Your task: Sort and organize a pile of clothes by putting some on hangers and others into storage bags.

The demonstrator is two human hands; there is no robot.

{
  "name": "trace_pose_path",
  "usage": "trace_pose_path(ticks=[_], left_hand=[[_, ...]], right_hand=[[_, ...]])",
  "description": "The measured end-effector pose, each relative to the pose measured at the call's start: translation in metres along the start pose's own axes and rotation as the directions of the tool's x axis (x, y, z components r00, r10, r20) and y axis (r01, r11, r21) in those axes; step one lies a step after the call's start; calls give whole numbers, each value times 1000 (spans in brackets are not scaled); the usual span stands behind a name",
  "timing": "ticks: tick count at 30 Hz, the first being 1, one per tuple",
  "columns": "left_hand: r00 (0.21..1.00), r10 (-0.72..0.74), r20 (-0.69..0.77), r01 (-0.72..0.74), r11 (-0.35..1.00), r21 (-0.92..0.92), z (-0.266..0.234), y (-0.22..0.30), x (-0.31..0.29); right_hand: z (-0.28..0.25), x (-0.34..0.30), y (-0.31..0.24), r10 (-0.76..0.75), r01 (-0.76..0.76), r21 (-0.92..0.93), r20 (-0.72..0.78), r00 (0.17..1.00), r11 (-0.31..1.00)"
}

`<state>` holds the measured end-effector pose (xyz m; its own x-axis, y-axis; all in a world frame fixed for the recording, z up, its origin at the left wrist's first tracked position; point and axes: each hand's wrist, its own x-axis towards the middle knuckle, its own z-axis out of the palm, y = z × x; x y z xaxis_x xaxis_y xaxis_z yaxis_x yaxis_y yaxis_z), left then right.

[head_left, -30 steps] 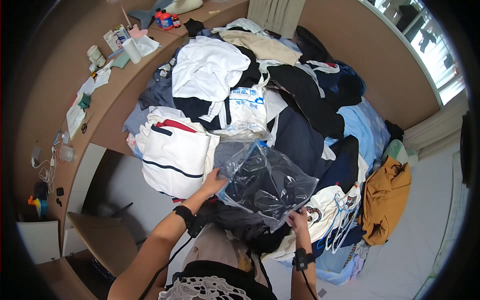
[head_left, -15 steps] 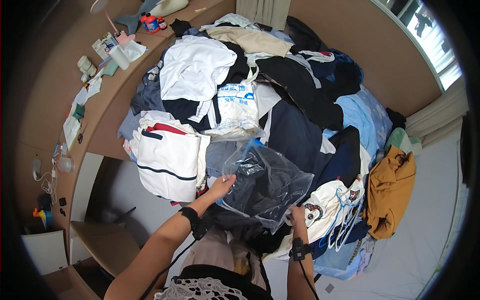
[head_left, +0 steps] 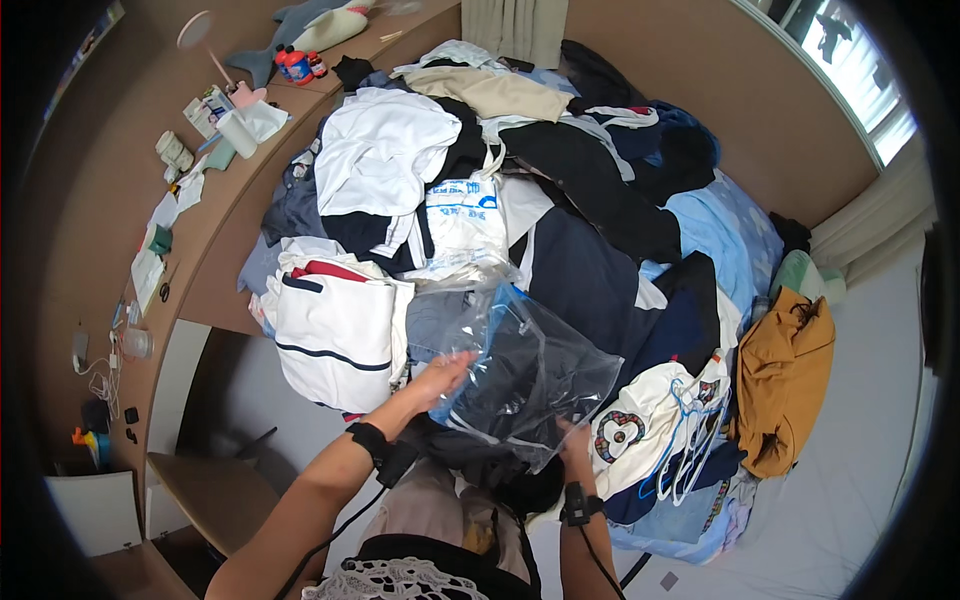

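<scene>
A large clear plastic bag (head_left: 545,365) with a blue strip near its top is spread out in front of me. My left hand (head_left: 443,380) grips its left side, fingers closed on the film. Lower down on the right, my right hand (head_left: 576,445) has hold of the bag's edge, its fingertips partly behind the plastic. Dark cloth shows through the film; whether it lies inside or behind, I cannot tell. To the left is a folded white garment (head_left: 335,340) with a navy stripe. Beside my right hand lies a white patterned top (head_left: 630,430) with white and blue hangers (head_left: 690,440) on it.
Heaped clothes cover the bed, among them a white shirt (head_left: 385,150) and a printed white plastic bag (head_left: 465,225). A mustard jacket (head_left: 785,385) hangs at the right edge. A curved desk (head_left: 215,215) runs along the left, with a chair (head_left: 215,500) below it.
My right hand has shifted slightly left, drawing the bag's lower right edge with it. The clear bag has changed shape a little, and the view has tilted slightly.
</scene>
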<state>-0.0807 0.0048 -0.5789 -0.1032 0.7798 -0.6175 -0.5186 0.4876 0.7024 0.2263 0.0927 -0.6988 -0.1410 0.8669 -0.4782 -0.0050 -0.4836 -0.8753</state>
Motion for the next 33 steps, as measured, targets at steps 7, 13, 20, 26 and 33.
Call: trace_pose_path(ticks=[7, 13, 20, 26, 33], left_hand=[[938, 322, -131, -290, 933, 214, -61, 87, -6], [743, 538, -397, -386, 830, 402, -133, 114, 23], [388, 910, -147, 0, 160, 987, -65, 122, 1], [703, 398, 590, -708, 471, 526, 111, 105, -57], [820, 458, 343, -550, 796, 251, 146, 54, -76]], right_hand=[[-63, -24, -120, 113, -63, 552, -58, 992, 832], [-107, -79, -241, -202, 211, 693, -96, 975, 689], [-99, -111, -300, -424, 319, 679, -12, 905, 661], [-21, -103, -282, -295, 230, 474, 67, 953, 850], [73, -92, -229, -100, 67, 127, 266, 959, 990]])
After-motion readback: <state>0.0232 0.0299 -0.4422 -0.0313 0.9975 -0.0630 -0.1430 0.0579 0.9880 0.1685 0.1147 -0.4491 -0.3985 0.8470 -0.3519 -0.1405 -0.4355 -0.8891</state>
